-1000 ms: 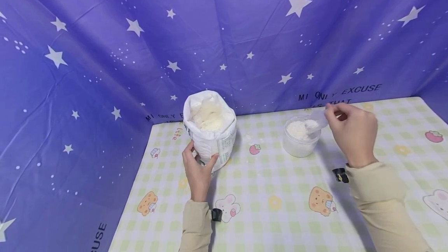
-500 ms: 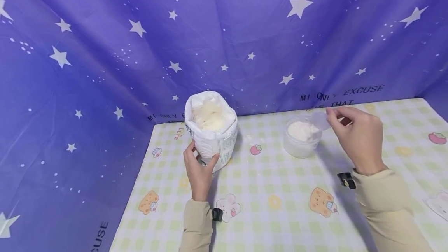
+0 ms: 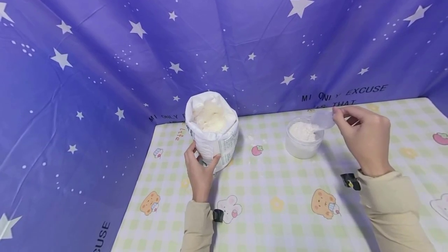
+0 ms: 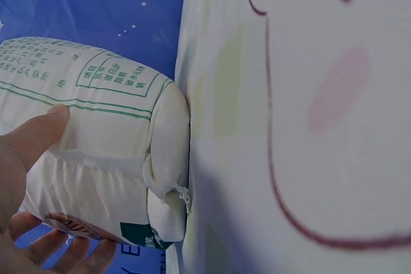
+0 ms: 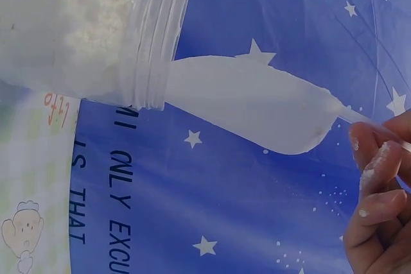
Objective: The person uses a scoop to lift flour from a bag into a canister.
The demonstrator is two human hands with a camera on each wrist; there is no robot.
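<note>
An upright white flour bag [image 3: 210,145], rolled open at the top, shows pale powder [image 3: 210,118] inside. My left hand [image 3: 200,178] grips its lower side; in the left wrist view the thumb presses the printed face of the bag [image 4: 109,133] and the fingers wrap underneath. To the right stands a clear plastic jar [image 3: 302,151] holding white powder. My right hand [image 3: 371,143] pinches the thin handle of a translucent scoop [image 3: 322,120], whose tip reaches in at the mouth of the jar [image 5: 157,36]. White powder clings to the right fingertips [image 5: 384,162].
Both containers stand on a checked tablecloth [image 3: 259,182] with cartoon prints. Some white specks of powder [image 3: 250,138] lie between bag and jar. A blue star-patterned curtain [image 3: 224,42] hangs behind the table and at its left.
My right hand has shifted slightly right and toward me, and the scoop has tilted more steeply. Powder seen on the scoop earlier now lies in the jar. The left hand stays on the bag.
</note>
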